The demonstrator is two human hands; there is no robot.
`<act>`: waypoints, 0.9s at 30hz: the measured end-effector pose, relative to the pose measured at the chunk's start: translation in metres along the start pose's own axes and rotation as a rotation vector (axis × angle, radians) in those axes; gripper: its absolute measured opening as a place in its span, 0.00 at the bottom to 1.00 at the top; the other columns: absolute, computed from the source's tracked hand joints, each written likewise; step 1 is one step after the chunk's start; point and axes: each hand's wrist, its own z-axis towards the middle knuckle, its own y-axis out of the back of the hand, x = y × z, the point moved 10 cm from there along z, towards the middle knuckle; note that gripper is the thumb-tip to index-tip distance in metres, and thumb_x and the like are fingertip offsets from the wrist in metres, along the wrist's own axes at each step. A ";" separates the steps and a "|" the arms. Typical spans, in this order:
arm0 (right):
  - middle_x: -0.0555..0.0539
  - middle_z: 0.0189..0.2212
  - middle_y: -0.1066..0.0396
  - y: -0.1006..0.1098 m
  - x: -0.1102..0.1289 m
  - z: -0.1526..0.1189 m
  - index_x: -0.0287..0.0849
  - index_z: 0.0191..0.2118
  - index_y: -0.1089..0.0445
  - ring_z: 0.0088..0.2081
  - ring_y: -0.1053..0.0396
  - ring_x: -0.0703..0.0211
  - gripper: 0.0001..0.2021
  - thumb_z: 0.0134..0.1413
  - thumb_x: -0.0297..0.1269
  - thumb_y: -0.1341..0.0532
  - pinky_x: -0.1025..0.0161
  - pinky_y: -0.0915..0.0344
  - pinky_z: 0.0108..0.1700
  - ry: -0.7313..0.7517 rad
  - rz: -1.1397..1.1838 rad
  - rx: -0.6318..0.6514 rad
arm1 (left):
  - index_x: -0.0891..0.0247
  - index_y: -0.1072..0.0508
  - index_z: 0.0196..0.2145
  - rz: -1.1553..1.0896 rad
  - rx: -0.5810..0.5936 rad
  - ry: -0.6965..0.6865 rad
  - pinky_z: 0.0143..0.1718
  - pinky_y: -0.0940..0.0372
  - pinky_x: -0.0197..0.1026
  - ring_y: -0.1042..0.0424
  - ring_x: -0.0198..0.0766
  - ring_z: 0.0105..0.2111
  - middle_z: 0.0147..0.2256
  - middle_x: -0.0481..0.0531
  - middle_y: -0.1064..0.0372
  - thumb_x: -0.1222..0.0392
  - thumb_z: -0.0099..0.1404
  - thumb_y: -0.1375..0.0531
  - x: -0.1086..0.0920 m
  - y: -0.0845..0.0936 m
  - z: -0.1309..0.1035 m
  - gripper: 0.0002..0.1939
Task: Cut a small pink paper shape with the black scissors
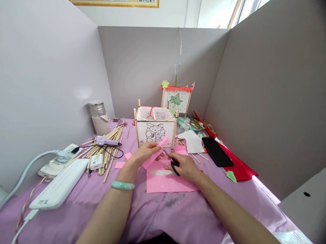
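Note:
Between its fingers my left hand [145,153] holds a strip of pink paper [151,160], tilted up to the right. My right hand [186,167] grips black-handled scissors [174,166], whose blades reach the strip close to my left fingers. Below both hands a larger pink sheet [162,185] lies flat on the purple cloth. Just behind the hands stands a square lantern [155,130] of sticks and white panels, with a bear-like line drawing on its front. Small pink scraps [120,165] lie left of my left hand.
Wooden sticks [107,152], a lilac glue gun [107,141], a white power bank [59,184] and a jar [99,117] sit at left. At right lie a black phone [217,151], red fabric [243,168] and white paper [192,140]. Behind stands a leaf-decorated lantern [177,99]. Grey partitions surround the table.

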 end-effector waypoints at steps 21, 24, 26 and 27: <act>0.52 0.23 0.34 -0.001 -0.004 0.001 0.43 0.35 0.33 0.24 0.39 0.64 0.14 0.53 0.50 0.43 0.69 0.48 0.28 0.007 -0.024 -0.003 | 0.68 0.29 0.31 -0.059 -0.011 0.017 0.31 0.34 0.38 0.30 0.35 0.26 0.31 0.57 0.27 0.51 0.56 0.39 0.001 0.000 0.001 0.15; 0.52 0.23 0.33 -0.001 -0.005 0.000 0.43 0.35 0.33 0.24 0.39 0.64 0.15 0.53 0.51 0.42 0.69 0.48 0.28 0.014 -0.040 -0.011 | 0.69 0.29 0.30 -0.069 -0.001 0.007 0.31 0.34 0.37 0.30 0.34 0.26 0.31 0.57 0.27 0.52 0.57 0.40 -0.001 -0.002 0.000 0.14; 0.51 0.23 0.33 -0.001 -0.004 0.000 0.43 0.35 0.33 0.25 0.38 0.63 0.15 0.52 0.51 0.41 0.68 0.48 0.28 0.014 -0.050 -0.010 | 0.69 0.29 0.30 -0.068 0.001 0.010 0.30 0.34 0.37 0.30 0.34 0.25 0.31 0.57 0.27 0.52 0.58 0.41 -0.001 -0.003 0.000 0.14; 0.51 0.24 0.33 0.000 -0.004 0.000 0.43 0.34 0.33 0.25 0.38 0.63 0.15 0.51 0.52 0.41 0.68 0.48 0.28 0.012 -0.056 -0.008 | 0.69 0.29 0.30 -0.064 -0.001 0.013 0.30 0.34 0.37 0.31 0.34 0.25 0.31 0.57 0.27 0.52 0.58 0.41 -0.001 -0.002 -0.001 0.14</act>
